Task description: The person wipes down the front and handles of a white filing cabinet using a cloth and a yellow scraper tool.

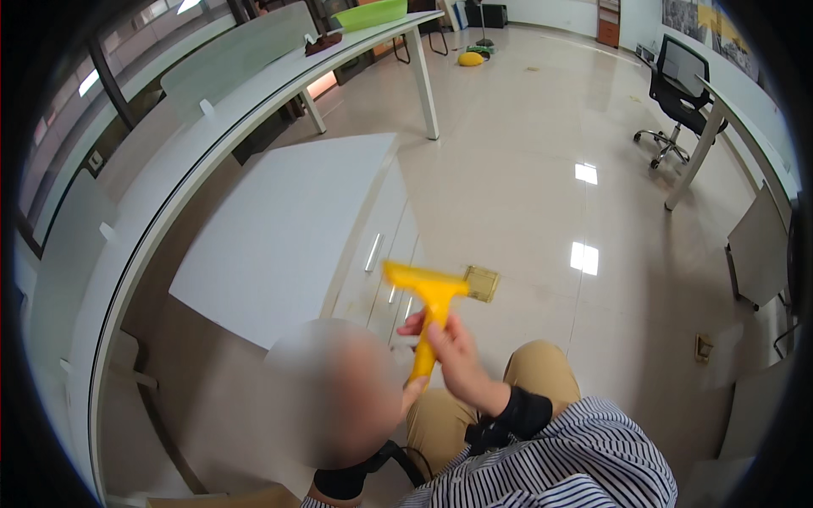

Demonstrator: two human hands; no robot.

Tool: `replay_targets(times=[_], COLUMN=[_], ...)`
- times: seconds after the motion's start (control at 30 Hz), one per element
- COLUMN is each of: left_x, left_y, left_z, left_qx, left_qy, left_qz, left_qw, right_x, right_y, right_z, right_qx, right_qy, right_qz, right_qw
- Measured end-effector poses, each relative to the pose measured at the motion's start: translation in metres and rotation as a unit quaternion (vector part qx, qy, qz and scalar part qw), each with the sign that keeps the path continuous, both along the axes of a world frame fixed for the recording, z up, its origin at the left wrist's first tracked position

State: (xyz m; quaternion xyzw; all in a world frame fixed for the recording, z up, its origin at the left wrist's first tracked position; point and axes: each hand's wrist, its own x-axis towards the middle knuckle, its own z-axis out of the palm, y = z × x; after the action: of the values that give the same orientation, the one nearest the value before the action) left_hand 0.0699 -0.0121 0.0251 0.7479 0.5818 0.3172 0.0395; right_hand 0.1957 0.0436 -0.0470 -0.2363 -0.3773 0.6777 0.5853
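Note:
A yellow plastic squeegee (434, 298) is held up in front of my knees, its wide blade at the top and its handle slanting down. My right hand (458, 359) grips the handle just below the head, thumb along it. At the lower end of the handle is the thumb of my left hand (411, 395); the rest of that hand is hidden by a round blur, so its grip does not show. Just beyond and to the left stands a white drawer cabinet (292, 216) with metal handles.
A long white desk (254, 98) with glass panels runs along the left, bearing a green basin (371, 14) and a dark red cloth (323, 44). Brass floor boxes (482, 284) are set in the tiles. A black office chair (681, 101) stands at the upper right beside another desk.

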Motion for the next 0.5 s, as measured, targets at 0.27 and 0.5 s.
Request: replay_targets(times=[0.27,0.5], left_x=[-0.083,-0.081], left_y=[-0.003,0.024], left_z=[0.046,0.043], left_qx=[0.435,0.175], left_qy=[0.003,0.071], left_qz=[0.23,0.162], left_qw=[0.87,0.969], right_x=[0.016,-0.006], right_y=[0.093,0.148], right_z=[-0.076,-0.086], right_qx=[-0.173,-0.134], right_qy=[-0.11,-0.002], right_qz=[-0.031,-0.093], right_qw=[0.978,0.987])
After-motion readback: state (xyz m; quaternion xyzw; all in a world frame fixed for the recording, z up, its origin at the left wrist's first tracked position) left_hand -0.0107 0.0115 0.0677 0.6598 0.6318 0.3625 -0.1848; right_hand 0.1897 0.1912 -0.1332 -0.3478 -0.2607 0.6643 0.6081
